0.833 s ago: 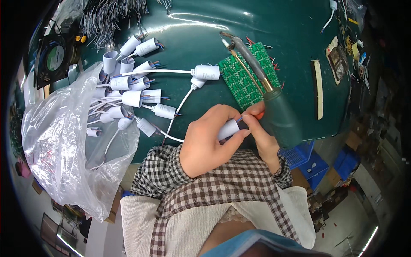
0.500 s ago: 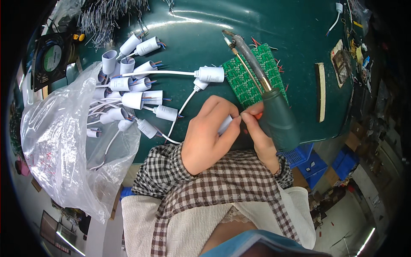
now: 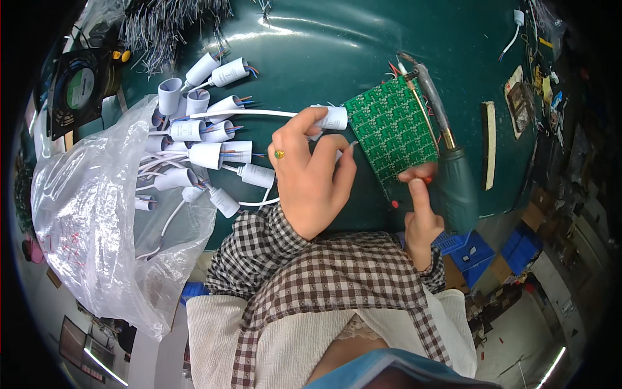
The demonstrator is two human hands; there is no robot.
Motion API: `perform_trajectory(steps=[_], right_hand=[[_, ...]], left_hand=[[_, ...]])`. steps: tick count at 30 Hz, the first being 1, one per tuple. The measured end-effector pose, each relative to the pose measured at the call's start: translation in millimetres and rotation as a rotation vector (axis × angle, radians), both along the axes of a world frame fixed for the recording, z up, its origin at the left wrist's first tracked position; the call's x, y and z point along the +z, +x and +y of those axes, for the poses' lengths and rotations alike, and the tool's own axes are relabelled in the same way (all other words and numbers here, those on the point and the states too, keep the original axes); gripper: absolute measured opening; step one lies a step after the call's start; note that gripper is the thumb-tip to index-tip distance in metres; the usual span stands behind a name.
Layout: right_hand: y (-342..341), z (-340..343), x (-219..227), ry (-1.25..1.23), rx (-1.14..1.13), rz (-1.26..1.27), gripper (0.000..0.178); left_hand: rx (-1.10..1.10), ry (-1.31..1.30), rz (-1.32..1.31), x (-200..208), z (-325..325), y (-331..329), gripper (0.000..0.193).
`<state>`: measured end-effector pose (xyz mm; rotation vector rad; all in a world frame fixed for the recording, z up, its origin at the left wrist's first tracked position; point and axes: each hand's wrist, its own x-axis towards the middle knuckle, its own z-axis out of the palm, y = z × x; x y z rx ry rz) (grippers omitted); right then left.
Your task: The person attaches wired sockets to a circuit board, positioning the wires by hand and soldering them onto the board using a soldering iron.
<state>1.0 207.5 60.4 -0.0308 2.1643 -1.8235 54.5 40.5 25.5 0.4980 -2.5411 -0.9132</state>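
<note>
My right hand (image 3: 421, 227) is wrapped round the dark green handle of a soldering iron (image 3: 459, 188). A thin tube runs along its metal shaft, and the tip points away over the far right corner of a green circuit board panel (image 3: 392, 129). My left hand (image 3: 308, 178), with a ring on one finger, has its fingers curled. A bit of white casing (image 3: 338, 155) shows between them, apparently a white lamp holder mostly hidden by the hand. Just beyond the fingertips lies another white lamp holder (image 3: 334, 118) with a long white cable.
Several white lamp holders with bare coloured wires (image 3: 188, 130) lie on the left, partly in a clear plastic bag (image 3: 97, 207). Behind them is a bundle of cut wires (image 3: 172, 26). A black fan (image 3: 79, 87) stands far left; a pale strip (image 3: 490, 146) lies right.
My hands have drawn apart. The left has moved up and slightly left toward the lamp holder; the right has shifted right with the soldering iron, uncovering more of the circuit board panel.
</note>
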Motion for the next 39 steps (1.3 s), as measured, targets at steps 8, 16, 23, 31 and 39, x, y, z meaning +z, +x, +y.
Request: perform_trajectory(steps=[8,16,23,31,39], right_hand=[[-2,-22,-2,0.045,0.165,0.011,0.025],[11,2,-28,0.050,0.058,0.064,0.023],[12,13,-34,0.114,-0.005,0.042,0.021],[3,-16,-21,0.036,0.008,0.115,0.020],[3,22,-9,-0.116,-0.038,0.071,0.019]], left_hand=[[-0.188,0.541,0.071,12,-3,9,0.016],[-0.266,0.815,0.189,-2,18,15,0.018],[-0.281,0.829,0.207,-3,19,14,0.017],[-0.072,0.282,0.107,-1,-10,12,0.022],[0.004,0.021,0.094,-17,1,-1,0.020]])
